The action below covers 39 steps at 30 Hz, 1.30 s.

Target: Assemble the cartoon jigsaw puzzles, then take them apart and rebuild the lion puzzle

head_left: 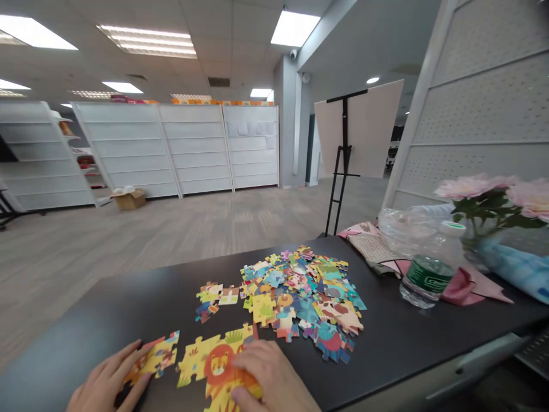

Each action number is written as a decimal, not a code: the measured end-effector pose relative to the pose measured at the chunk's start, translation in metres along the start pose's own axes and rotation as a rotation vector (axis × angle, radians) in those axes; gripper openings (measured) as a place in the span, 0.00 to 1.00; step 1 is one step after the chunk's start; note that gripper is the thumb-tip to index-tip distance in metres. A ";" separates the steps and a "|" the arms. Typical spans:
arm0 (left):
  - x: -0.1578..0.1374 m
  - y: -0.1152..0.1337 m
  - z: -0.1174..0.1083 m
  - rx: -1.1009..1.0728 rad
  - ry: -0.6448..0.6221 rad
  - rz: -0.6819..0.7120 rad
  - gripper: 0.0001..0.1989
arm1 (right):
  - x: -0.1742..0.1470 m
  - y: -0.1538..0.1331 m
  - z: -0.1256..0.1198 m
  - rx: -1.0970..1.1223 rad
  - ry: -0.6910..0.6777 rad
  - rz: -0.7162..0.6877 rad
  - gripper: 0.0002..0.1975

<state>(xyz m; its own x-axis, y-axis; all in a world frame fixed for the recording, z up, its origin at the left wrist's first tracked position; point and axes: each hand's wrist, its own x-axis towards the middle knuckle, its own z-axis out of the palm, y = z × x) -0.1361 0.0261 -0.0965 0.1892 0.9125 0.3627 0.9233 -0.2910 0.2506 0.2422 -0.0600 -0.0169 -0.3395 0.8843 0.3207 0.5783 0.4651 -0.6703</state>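
Observation:
My left hand (pixel 112 377) grips a small joined strip of jigsaw puzzle pieces (pixel 162 356) between thumb and fingers, at the table's near left. Its inner end is covered by my fingers. Just right of it, a joined yellow lion section of the puzzle (pixel 219 366) lies flat, with a narrow gap between the two. My right hand (pixel 270 375) rests on this section's right side, fingers bent and thumb pressed on it, hiding part. Beyond the hands lies a small joined cluster (pixel 211 296). A heap of loose puzzle pieces (pixel 300 292) spreads to its right.
On the right of the dark table (pixel 141 297) stand a clear bottle with a green label (pixel 429 274) and pink flowers (pixel 480 189). Crumpled cloth (pixel 373 243) lies behind the bottle. An easel with a board (pixel 345 137) stands past the table, and white shelving (pixel 193 149) lines the back.

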 end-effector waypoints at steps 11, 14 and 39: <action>0.003 0.040 -0.028 0.017 -0.046 -0.041 0.23 | -0.002 0.000 0.001 -0.187 0.058 0.057 0.18; 0.003 0.045 -0.032 0.012 -0.043 -0.044 0.22 | 0.006 0.001 -0.006 -0.251 0.113 0.130 0.18; -0.028 0.186 -0.047 -1.318 0.028 -0.273 0.22 | 0.020 -0.052 0.042 0.829 0.018 0.369 0.21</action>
<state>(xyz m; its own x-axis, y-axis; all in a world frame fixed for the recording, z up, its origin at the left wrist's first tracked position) 0.0146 -0.0672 -0.0179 0.0305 0.9837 0.1771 -0.0793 -0.1742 0.9815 0.1741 -0.0685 -0.0033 -0.2231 0.9748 -0.0044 -0.0733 -0.0213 -0.9971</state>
